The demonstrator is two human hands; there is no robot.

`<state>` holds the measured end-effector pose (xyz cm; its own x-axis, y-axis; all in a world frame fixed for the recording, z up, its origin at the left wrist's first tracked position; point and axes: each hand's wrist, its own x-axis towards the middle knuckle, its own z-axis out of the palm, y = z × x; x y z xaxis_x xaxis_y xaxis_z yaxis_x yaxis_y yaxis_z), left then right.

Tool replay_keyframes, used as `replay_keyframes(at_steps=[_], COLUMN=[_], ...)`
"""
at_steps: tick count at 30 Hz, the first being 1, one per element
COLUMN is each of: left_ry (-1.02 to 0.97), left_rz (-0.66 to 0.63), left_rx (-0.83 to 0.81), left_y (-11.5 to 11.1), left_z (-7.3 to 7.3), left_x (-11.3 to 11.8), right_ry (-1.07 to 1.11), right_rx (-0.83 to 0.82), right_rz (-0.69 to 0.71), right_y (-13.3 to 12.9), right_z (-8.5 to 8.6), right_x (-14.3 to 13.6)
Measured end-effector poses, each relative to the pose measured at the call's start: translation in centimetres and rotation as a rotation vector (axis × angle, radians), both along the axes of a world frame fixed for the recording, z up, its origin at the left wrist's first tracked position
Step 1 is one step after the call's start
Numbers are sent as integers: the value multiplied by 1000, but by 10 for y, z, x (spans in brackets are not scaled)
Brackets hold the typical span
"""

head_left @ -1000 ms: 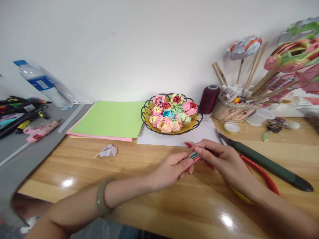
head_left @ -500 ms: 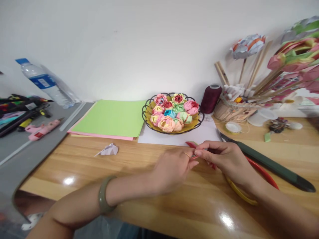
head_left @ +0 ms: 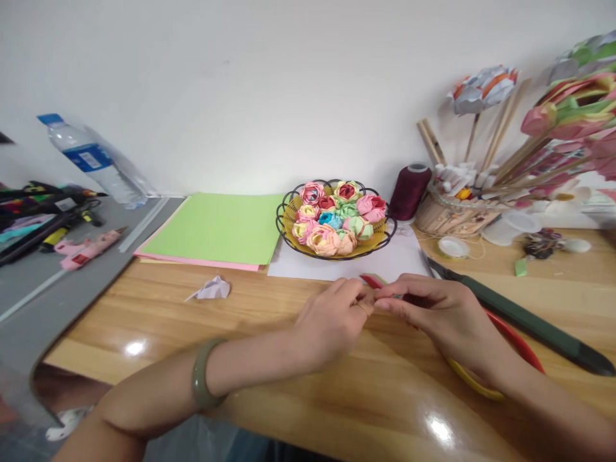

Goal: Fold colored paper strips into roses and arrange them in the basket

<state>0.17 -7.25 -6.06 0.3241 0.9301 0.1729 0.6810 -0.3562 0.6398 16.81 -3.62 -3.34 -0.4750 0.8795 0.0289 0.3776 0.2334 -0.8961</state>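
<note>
A small piece of folded paper (head_left: pixel 371 280), red with a pale green edge, pokes out behind my fingertips over the wooden table. My right hand (head_left: pixel 433 311) pinches it between thumb and fingers. From the left, my left hand (head_left: pixel 334 321) meets those fingertips, its fingers curled closed on the same piece; most of the paper is hidden between the hands. Just beyond them stands a black-rimmed yellow basket (head_left: pixel 283 221) of folded paper flowers (head_left: pixel 323 240). Under and beside my right forearm lie scissors (head_left: pixel 529 321) with a dark green handle and a red and yellow ring-shaped handle (head_left: pixel 514 337).
A green paper stack (head_left: pixel 212 228) and a crumpled lilac paper scrap (head_left: pixel 214 288) lie to the left. Farther left are a pink glue gun (head_left: pixel 89 250) and a water bottle (head_left: pixel 91 157). A maroon thread spool (head_left: pixel 409 191) and a stick-covered holder (head_left: pixel 455 215) stand back right.
My left hand's fingers have curled in more tightly by the right fingertips, and less of the red paper shows below. The whole view has shifted slightly.
</note>
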Motion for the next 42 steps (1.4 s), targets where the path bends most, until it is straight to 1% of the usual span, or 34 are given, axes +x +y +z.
replay_keyframes(at_steps=[3,4,6,8,11,13,16,20,22,26,30,32,34,36,37,39,41,42], left_ry=[-128,-185,-320,-472,-689,-800,-898,-983,-993,-998,-1054,-1098,-1135,-1169,-1187,-1231,-1285,-1316], left_rz=[-53,-57,-29,46,187,257,297,279,271,289,311,323,336,334,326,295,257,242], left_rx=[53,47,-26,-155,-337,-423,-532,-664,-691,-681,-674,-669,-659,-639,-629,-610,-613,-617], left_y=[0,0,1,3,7,10,10,9,9,11,11,10,9,7,6,5,5,5], left_z=[-1,0,3,4,1,-2,-4,-4,-6,-9,-10,-9,-8,-7,-7,-7,-7,-7], left_x=[-1,-1,-1,-1,0,2,4,4,4,3,4,5,5,5,5,5,5,6], right_ry=[12,3,-78,-256,-626,-825,-974,-1077,-1111,-1139,-1124,-1085,-944,-689,-546,-290,-103,-32], right_rx=[4,4,43,188,473,577,621,625,626,595,576,551,533,460,375,122,-145,-254], right_rz=[-44,-64,-117,-140,-106,-77,-48,7,35,83,133,78,-2,-48,-45,-9,22,28], right_y=[0,1,7,14,23,23,17,10,8,6,5,6,9,12,14,16,16,15], right_z=[1,2,4,4,-2,-8,-14,-15,-13,-12,-12,-12,-11,-7,-4,1,5,6], right_x=[2,3,8,14,24,27,28,22,18,11,9,12,16,20,20,19,15,13])
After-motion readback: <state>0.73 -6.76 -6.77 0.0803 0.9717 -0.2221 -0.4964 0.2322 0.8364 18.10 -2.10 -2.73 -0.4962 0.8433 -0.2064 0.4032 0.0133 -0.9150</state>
